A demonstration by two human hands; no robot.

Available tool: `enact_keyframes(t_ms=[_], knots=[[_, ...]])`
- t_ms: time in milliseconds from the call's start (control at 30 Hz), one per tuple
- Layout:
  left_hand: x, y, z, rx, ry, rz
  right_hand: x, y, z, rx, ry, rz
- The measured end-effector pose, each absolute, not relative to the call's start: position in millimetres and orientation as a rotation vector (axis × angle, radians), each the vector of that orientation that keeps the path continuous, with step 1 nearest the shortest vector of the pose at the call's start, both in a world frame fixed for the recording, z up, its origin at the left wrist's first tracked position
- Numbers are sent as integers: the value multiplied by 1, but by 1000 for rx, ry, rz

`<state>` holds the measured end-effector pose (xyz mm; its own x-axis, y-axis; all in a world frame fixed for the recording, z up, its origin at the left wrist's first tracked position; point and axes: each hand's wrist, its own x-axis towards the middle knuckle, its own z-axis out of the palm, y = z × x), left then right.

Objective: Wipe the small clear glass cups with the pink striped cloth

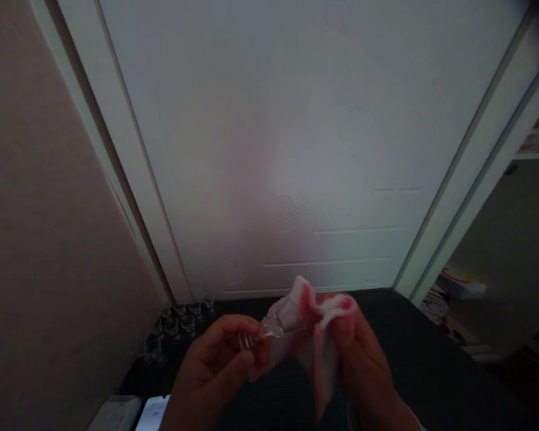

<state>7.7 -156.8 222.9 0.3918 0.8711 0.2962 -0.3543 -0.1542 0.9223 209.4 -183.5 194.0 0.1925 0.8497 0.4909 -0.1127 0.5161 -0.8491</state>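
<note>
A small clear stemmed glass is held on its side above the dark table, its foot between the thumb and fingers of my left hand. My right hand is closed round a pink and white cloth. Part of the cloth lies against the glass's mouth end and another part hangs behind and below the glass. Whether the cloth reaches inside the glass cannot be made out.
Several small clear glasses stand at the table's left back. A lit phone-like screen and a pale object lie at the front left. A white panel with hearts rises behind the dark table. Shelves are at right.
</note>
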Motion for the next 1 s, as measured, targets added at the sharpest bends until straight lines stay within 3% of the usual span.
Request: enact_keyframes(t_ms=[567, 1000], knots=[[5, -159, 230, 1508, 545, 1117, 196, -184, 206, -718, -1129, 917], [7, -158, 225, 1523, 645, 1200, 200, -190, 209, -772, -1445, 988]])
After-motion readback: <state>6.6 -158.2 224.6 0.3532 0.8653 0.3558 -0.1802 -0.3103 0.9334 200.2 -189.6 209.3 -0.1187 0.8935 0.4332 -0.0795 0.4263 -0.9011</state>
